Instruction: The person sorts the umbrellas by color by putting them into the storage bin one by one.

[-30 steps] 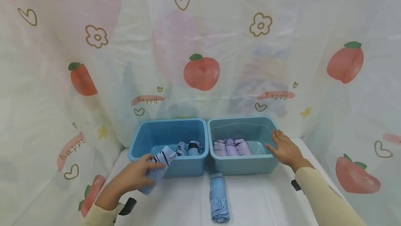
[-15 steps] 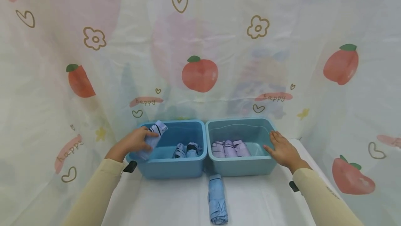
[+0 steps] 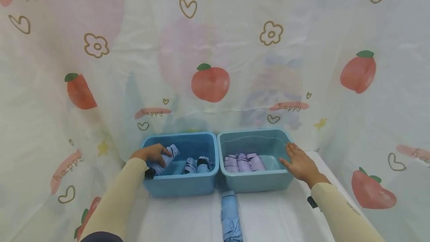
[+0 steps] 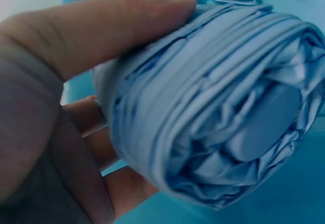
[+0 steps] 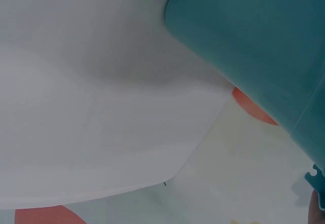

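My left hand [image 3: 155,153] is inside the left end of the blue bin [image 3: 181,187], gripping a pale blue folded umbrella [image 3: 168,159]. In the left wrist view, thumb and fingers wrap round this umbrella [image 4: 167,102], its gathered end facing the camera. Two more folded umbrellas, one striped [image 3: 189,166] and one with a black band [image 3: 203,165], lie to its right in the bin. With fingers fairly straight, my right hand [image 3: 303,166] rests on the right rim of the teal bin [image 3: 256,182]. Lilac folded umbrellas [image 3: 243,162] lie side by side in that bin.
Both bins stand side by side at the back of the white table [image 3: 268,216], against a fruit-patterned curtain [image 3: 242,48]. A blue folded umbrella [image 3: 230,214] lies on the table in front of the gap between them. The teal bin's outer wall [image 5: 254,41] fills the right wrist view's upper right.
My left hand has carried the pale blue umbrella from in front of the blue bin, over its left rim and down inside. The right hand has stayed on the teal bin's rim.
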A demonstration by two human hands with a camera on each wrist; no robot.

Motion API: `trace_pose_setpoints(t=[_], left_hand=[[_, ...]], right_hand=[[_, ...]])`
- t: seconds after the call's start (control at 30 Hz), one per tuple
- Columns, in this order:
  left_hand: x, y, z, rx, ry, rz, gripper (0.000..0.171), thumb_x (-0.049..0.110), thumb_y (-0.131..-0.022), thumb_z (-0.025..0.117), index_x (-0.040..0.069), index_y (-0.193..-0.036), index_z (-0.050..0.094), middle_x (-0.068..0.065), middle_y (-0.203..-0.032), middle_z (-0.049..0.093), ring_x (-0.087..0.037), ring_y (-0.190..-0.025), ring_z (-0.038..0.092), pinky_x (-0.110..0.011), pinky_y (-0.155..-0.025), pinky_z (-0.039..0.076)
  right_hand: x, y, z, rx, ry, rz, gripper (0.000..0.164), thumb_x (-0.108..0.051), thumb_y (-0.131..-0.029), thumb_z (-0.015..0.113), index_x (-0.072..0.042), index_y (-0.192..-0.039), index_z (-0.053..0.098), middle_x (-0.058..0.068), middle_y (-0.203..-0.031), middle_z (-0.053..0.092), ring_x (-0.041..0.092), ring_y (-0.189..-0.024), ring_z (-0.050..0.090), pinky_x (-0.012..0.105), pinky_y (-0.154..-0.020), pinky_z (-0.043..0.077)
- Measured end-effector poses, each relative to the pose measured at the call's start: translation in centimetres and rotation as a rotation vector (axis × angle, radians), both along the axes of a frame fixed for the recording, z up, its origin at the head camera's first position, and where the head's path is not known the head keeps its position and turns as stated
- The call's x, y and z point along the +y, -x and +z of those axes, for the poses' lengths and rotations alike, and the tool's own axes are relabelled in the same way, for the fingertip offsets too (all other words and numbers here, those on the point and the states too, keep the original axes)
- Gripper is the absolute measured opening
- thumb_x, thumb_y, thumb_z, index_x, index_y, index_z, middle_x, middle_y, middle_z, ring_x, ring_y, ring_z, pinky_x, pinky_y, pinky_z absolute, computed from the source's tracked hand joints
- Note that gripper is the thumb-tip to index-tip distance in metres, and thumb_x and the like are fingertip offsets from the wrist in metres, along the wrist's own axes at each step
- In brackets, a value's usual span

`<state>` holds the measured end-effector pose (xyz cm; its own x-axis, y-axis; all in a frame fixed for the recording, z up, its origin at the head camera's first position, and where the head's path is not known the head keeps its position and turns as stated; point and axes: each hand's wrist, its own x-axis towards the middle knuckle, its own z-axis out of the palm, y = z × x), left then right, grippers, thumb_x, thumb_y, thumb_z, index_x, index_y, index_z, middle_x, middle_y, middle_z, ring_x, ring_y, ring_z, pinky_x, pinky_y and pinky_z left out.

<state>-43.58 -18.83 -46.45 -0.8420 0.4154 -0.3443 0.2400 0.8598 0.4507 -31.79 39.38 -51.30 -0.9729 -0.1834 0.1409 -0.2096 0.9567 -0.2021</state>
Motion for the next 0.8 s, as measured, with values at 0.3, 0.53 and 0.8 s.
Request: trace_pose_setpoints(t=[0.3,0.53,0.8], left_hand=[[0.9,1.3,-1.7,-0.123,0.053,0.1,0.046,0.012,-0.075,0.083,0.017,-0.119,0.072,-0.015,-0.135,0.056,-0.024,-0.114,0.053,-0.046,-0.094,0.046],[1.1,2.1,-3.4,-0.163,0.038,0.09,0.042,0.014,-0.077,0.082,0.016,-0.118,0.072,-0.016,-0.135,0.055,-0.03,-0.121,0.052,-0.046,-0.098,0.044],[1.1,2.7,-6.6,-0.208,0.01,0.13,0.044,0.015,-0.078,0.081,0.013,-0.12,0.071,-0.014,-0.129,0.06,-0.026,-0.113,0.058,-0.048,-0.098,0.044]], right_hand=[[0.0,-0.1,0.0,-0.006,-0.014,-0.001,0.089,-0.059,-0.099,0.036,0.014,-0.147,0.022,0.03,-0.155,0.017,0.044,-0.143,0.011,0.057,-0.112,0.013],[0.2,-0.2,0.0,-0.001,-0.029,-0.001,0.088,-0.058,-0.1,0.036,0.014,-0.147,0.022,0.03,-0.155,0.017,0.044,-0.143,0.012,0.056,-0.112,0.013],[0.0,-0.2,0.2,-0.003,-0.028,-0.002,0.087,-0.059,-0.099,0.036,0.013,-0.147,0.023,0.03,-0.155,0.018,0.044,-0.143,0.013,0.055,-0.113,0.014]])
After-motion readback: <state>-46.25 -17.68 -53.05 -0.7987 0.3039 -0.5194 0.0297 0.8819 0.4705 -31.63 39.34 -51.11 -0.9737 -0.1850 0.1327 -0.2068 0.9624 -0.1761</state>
